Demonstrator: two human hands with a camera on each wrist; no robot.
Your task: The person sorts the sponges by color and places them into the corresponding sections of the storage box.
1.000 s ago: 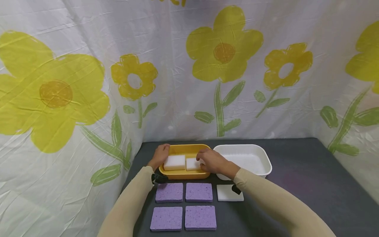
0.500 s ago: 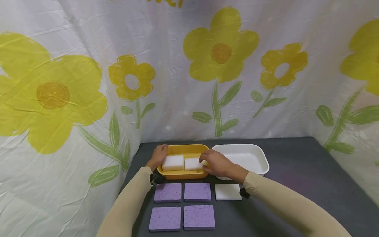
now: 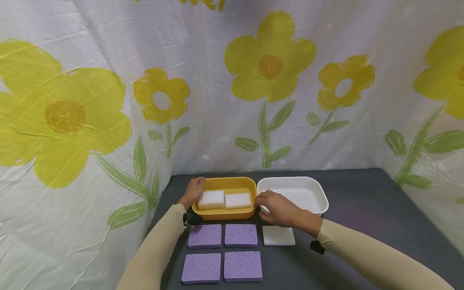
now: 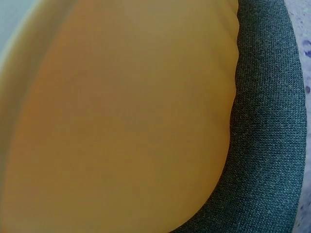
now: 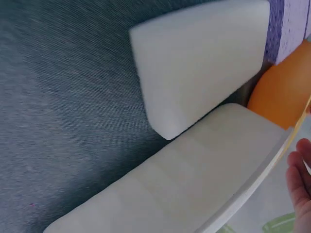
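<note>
My left hand (image 3: 193, 191) grips the left rim of the yellow tray (image 3: 232, 183); the left wrist view shows only the tray's wall (image 4: 126, 116). Two white sponges (image 3: 211, 199) lie side by side inside it, the left one looking thicker. My right hand (image 3: 278, 208), fingers loosely bent and holding nothing, hovers over the near left corner of the white tray (image 3: 319, 197). In the right wrist view, a few of its fingertips (image 5: 294, 183) show at the right edge. A third white sponge (image 3: 278, 236) lies on the table just below the right hand.
Several purple sponges (image 3: 241, 235) lie flat in two rows in front of the yellow tray. The dark table (image 3: 355, 201) extends to the right of the white tray. Behind hangs a white cloth (image 3: 217, 137) printed with yellow flowers.
My right hand has left the right sponge in the yellow tray and moved right and toward me, empty. That sponge now lies fully in view. The left hand stays at the rim.
</note>
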